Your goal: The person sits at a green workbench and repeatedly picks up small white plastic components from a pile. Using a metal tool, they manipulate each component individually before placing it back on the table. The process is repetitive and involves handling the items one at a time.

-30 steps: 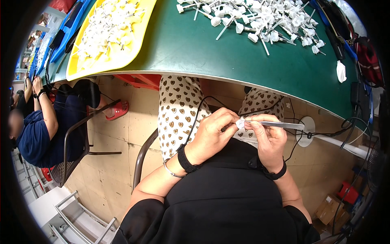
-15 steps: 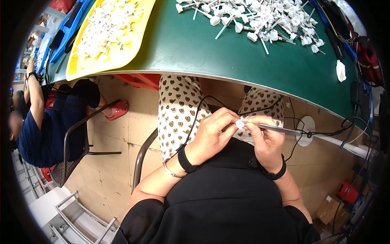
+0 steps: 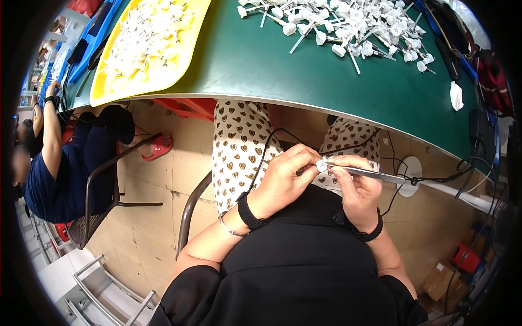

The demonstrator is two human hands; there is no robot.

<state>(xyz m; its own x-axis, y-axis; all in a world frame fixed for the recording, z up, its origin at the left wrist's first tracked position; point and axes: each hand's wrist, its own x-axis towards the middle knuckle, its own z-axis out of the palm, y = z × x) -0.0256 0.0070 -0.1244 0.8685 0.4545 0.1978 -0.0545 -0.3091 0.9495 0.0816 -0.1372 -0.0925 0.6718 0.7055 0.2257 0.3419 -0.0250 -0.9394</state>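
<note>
Above my lap, my left hand (image 3: 289, 176) pinches a small white part (image 3: 321, 165) between thumb and fingertips. My right hand (image 3: 357, 182) is closed around a slim grey metal tool that looks like tweezers (image 3: 380, 175). Its tip meets the white part, and its wider end sticks out to the right past my knuckles. The fingers partly hide both things, so the part's exact shape cannot be made out. On the green table (image 3: 261, 79) ahead, a loose pile of similar white parts with thin stems (image 3: 359, 27) lies at the far right.
A yellow tray (image 3: 187, 68) with many small white pieces stands at the table's left. Black cables (image 3: 443, 176) hang at the right, near a white-wrapped handle (image 3: 456, 95). A co-worker (image 3: 65, 163) sits at the left on a brown metal chair (image 3: 117, 157).
My hands stay almost in place; the tool's outer end has dipped slightly. The co-worker's arm at the left has shifted a little.
</note>
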